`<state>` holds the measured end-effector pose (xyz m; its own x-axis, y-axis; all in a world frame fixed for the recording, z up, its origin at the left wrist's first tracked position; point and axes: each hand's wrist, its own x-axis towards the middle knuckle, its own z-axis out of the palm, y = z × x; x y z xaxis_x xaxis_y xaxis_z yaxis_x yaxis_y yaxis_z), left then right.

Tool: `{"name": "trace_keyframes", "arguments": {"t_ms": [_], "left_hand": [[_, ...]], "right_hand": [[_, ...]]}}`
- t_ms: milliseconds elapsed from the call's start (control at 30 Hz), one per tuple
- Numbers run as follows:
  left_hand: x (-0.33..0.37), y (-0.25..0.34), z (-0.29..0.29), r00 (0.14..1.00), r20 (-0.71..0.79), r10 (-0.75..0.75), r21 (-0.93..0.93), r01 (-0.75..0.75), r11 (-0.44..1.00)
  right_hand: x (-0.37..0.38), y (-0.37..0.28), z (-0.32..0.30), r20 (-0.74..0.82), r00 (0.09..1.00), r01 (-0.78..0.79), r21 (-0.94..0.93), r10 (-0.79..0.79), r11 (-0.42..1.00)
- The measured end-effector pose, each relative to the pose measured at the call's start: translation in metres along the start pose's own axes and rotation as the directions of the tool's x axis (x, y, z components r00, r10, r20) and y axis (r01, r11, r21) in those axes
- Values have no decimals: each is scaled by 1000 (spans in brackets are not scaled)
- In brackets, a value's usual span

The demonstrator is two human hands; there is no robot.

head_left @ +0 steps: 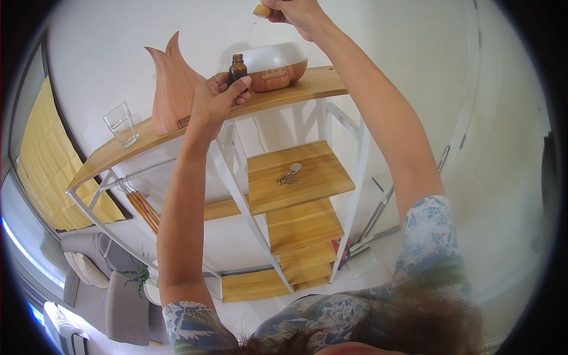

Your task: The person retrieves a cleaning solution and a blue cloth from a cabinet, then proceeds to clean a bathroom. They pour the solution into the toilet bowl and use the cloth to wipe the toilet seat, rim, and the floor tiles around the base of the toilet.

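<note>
My left hand (222, 97) is closed around a small amber glass bottle (238, 68), held upright with its threaded neck uncapped. Up at the top edge, my right hand (299, 15) pinches a dropper cap (261, 10) with a tan collar; its thin glass tube points down to the left, above the bottle. Just behind and right of the bottle sits an oval diffuser (278, 70) with a white top and a wood-look base, on the top shelf. Left of my left hand stands a tulip-shaped wood-look diffuser (171, 92).
A glass of water (122, 125) stands on the wooden top shelf (142, 137) at the left. Keys (290, 175) lie on a lower shelf (302, 195). Wooden hangers (142, 207) hang from the rail. Farther off are a grey sofa (127, 307) and a plant (139, 277).
</note>
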<state>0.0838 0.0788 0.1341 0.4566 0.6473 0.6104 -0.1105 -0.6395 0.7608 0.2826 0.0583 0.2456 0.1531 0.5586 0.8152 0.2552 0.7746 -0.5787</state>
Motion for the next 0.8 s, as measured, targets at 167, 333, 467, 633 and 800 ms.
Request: {"name": "trace_keyframes", "arguments": {"t_ms": [167, 333, 467, 633, 800], "left_hand": [[2, -1, 0, 1000, 1, -24, 1, 24, 1000], [2, -3, 0, 998, -52, 23, -45, -25, 999], [-5, 4, 2, 997, -76, 20, -62, -25, 998], [-24, 12, -9, 998, -58, 24, 2, -24, 1000], [-48, 18, -33, 997, -71, 35, 30, -33, 999]], "right_hand": [[4, 11, -8, -91, 993, 40, -288, -69, 957], [-5, -4, -2, -99, 991, 54, -284, -86, 957], [-9, -11, 15, 78, 994, 82, -80, -75, 993], [-32, -29, 46, 217, 975, 94, -205, -48, 974], [-43, -34, 75, 410, 912, 49, -158, 21, 986]]}}
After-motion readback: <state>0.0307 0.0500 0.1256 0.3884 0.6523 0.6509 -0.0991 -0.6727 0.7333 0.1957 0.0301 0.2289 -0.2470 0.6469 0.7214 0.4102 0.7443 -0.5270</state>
